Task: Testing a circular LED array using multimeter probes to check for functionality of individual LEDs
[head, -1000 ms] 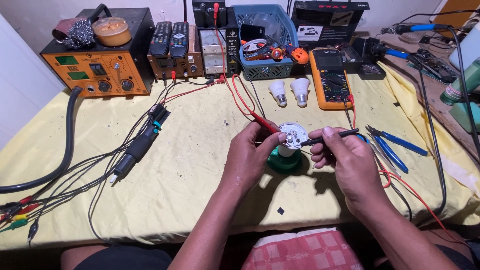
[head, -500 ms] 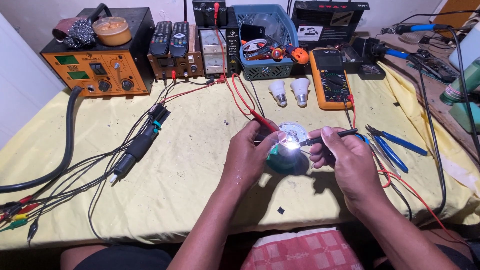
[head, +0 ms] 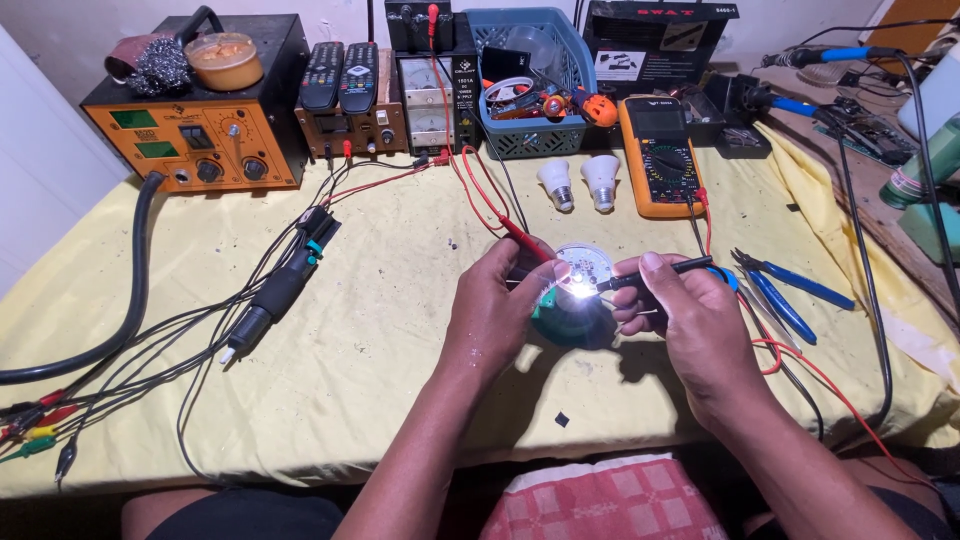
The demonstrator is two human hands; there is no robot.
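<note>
My left hand (head: 497, 305) holds a red test probe (head: 524, 238) against a round white LED board (head: 586, 264) that rests on a teal bulb housing (head: 572, 316). My right hand (head: 685, 315) grips a black test probe (head: 660, 272) whose tip touches the same board from the right. A bright white glow shows between the two tips at the board's near edge. Both hands are over the yellow cloth (head: 400, 340) near the table's middle.
An orange bench unit (head: 205, 130), a power supply (head: 432, 75), a blue basket (head: 530, 85), two white bulbs (head: 578, 183) and an orange multimeter (head: 660, 155) line the back. Blue pliers (head: 790, 295) lie right. A soldering handle (head: 275, 300) and cables lie left.
One second ago the board was dark. It lit half a second ago and still glows now. Both hands stay almost still, probes pressed to the board.
</note>
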